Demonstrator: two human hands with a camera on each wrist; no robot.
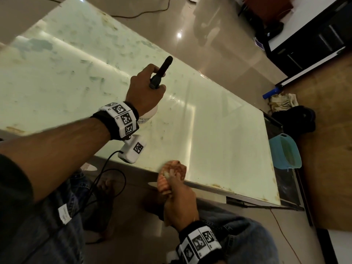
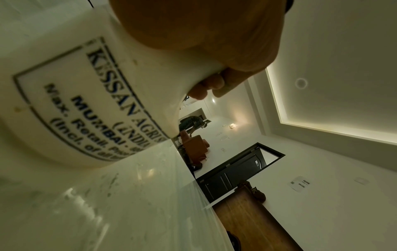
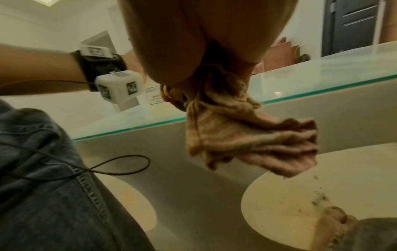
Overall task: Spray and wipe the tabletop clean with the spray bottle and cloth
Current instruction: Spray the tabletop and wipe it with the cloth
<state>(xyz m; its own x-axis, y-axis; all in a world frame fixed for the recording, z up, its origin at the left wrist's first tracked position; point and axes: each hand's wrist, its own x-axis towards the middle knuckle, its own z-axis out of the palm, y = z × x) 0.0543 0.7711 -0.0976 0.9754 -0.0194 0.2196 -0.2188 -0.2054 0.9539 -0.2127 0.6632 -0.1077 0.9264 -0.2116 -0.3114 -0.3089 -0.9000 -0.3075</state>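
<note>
A white spray bottle (image 1: 149, 116) with a black pump head (image 1: 162, 72) stands on the pale green glass tabletop (image 1: 219, 130), and its printed label (image 2: 90, 105) fills the left wrist view. My left hand (image 1: 146, 90) grips the bottle's neck from above. My right hand (image 1: 178, 202) holds a crumpled orange-brown cloth (image 1: 171, 176) at the table's near edge. In the right wrist view the cloth (image 3: 247, 135) hangs bunched from the hand (image 3: 204, 42), below the glass edge (image 3: 322, 91).
The far half of the tabletop carries smears and stains (image 1: 76, 54). A light blue plastic basket (image 1: 285, 151) and a dark bag (image 1: 297, 119) lie past the table's right end. A black cable (image 1: 106, 180) hangs from my left wrist over my jeans.
</note>
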